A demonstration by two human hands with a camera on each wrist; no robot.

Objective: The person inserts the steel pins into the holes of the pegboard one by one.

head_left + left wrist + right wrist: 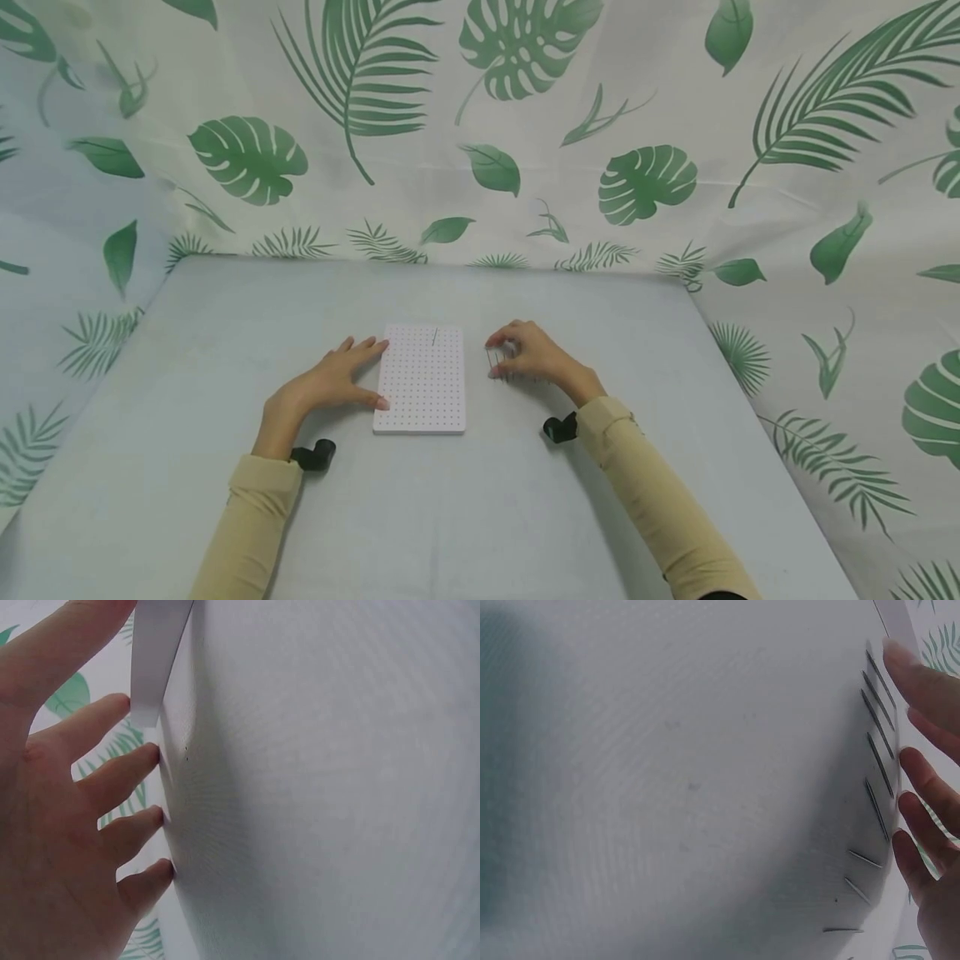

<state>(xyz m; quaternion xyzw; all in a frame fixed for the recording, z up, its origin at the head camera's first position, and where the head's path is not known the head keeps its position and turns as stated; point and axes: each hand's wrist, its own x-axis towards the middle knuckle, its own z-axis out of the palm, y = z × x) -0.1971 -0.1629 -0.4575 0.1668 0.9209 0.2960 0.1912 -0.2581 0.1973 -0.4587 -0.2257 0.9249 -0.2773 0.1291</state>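
A white board with rows of small holes (pixel 420 383) lies on the table. A thin dark metal pin (pixel 435 337) shows near its top edge; whether it stands in a hole I cannot tell. My left hand (pixel 330 382) rests at the board's left side, fingers spread, thumb and index fingertips touching its edge. To the right of the board, several thin metal pins (pixel 877 776) lie in a loose row. My right hand (pixel 534 352) hovers over them, its thumb and index finger apart around the leftmost pin. No firm grip on it shows.
The pale table (pixel 420 517) is enclosed at the back and sides by leaf-print fabric (pixel 420 192). Black wrist-mounted devices (pixel 315 456) sit below both hands, close to the tabletop.
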